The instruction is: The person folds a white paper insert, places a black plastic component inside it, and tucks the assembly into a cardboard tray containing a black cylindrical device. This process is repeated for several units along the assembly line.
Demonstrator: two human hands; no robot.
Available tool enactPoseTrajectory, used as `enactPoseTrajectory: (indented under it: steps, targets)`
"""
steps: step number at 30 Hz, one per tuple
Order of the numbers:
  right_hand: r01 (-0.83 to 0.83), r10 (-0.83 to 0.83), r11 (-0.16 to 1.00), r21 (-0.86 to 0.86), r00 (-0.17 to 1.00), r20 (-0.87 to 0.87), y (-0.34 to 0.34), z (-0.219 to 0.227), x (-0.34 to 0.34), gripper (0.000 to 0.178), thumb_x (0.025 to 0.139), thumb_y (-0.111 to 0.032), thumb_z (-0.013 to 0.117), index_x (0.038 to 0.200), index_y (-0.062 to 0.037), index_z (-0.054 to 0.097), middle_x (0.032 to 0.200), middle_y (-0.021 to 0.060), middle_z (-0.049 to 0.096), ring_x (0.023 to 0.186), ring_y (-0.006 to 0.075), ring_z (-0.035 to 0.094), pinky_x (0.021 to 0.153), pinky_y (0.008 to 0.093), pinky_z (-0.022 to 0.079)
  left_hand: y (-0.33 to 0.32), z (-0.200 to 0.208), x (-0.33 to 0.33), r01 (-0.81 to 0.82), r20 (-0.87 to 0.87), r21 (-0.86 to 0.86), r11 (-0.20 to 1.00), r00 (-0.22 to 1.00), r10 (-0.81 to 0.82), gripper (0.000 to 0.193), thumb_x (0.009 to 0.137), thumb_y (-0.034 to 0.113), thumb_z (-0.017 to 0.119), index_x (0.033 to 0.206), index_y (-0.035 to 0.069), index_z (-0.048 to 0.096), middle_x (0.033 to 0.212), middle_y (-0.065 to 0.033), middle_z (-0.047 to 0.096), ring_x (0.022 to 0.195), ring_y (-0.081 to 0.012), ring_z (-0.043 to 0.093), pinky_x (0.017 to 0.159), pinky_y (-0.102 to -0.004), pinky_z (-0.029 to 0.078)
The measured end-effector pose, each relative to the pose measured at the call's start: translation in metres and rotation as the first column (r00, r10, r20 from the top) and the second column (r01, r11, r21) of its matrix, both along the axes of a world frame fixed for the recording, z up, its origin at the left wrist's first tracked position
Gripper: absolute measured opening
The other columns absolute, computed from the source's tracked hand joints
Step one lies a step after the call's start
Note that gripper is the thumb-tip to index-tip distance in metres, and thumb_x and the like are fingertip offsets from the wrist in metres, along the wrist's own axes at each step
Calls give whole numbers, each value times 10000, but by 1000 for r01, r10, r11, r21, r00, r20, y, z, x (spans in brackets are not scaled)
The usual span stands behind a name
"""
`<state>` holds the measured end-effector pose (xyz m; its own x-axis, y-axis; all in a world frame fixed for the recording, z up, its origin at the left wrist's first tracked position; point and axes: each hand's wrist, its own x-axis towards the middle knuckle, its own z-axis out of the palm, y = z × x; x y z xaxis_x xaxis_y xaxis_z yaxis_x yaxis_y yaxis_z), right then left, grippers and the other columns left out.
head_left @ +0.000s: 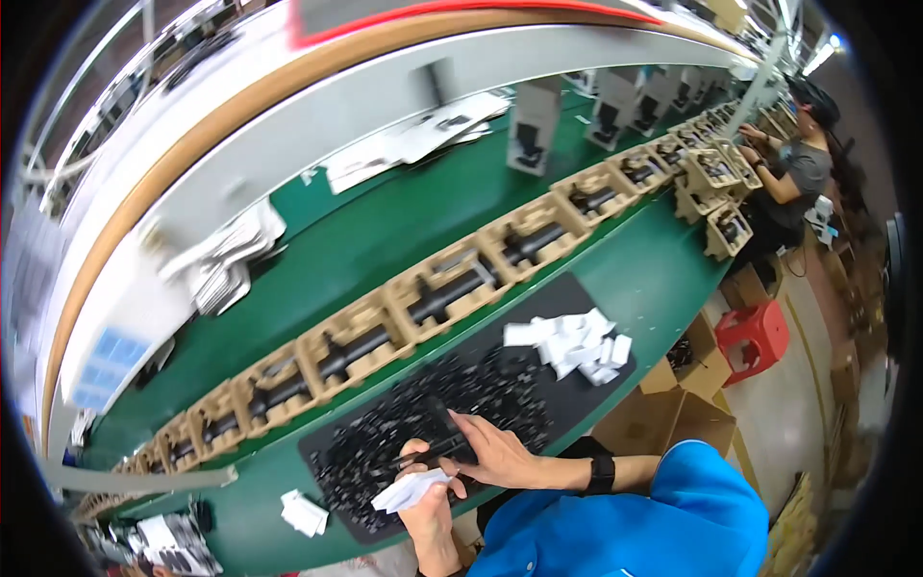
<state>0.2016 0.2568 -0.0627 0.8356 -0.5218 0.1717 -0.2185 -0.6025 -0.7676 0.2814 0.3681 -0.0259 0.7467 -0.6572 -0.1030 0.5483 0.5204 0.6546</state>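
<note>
My left hand (428, 519) is closed around a small white folded paper or packet (408, 491). Beside it, the fingers of my right hand (502, 455) are around a dark, slim black piece (448, 431), whose exact kind I cannot make out. Both hands are close together over the near edge of a black mat (565, 296). Many small black parts (452, 389) lie spread on the mat just beyond my hands. A loose heap of white paper pieces (575, 344) rests at the mat's right end. Left of the mat lies a small white paper stack (304, 514).
A row of moulded brown trays (354, 354) with black parts crosses the green bench (663, 264). Upright printed cards (535, 123) and papers (413, 139) are behind it. Right: cardboard boxes (685, 415), a red stool (753, 338) and another person (806, 173) at the bench.
</note>
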Motion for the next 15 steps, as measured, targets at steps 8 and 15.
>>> enactPoseTrajectory:
  steps: [8, 15]
  targets:
    - [474, -451, 880, -39, 857, 250, -243, 8, -121, 267, 795, -110, 643, 1036, -18, 572, 856, 180, 595, 727, 330, 601, 631, 364, 482, -167, 14, -84, 270, 339, 535, 800, 799, -496, 259, 674, -47, 695, 913, -120, 631, 1222, -200, 518, 707, -153, 618, 577, -237, 518]
    - [555, -590, 701, -448, 804, 72, -542, -11, -185, 476, 825, -107, 609, 1266, -110, 429, 978, 210, 615, 881, 380, 599, 728, 402, 496, -183, 9, -129, 219, 65, 771, 598, 907, -416, 344, 704, -56, 695, 1029, -88, 587, 854, -136, 661, 688, -149, 634, 596, -253, 543]
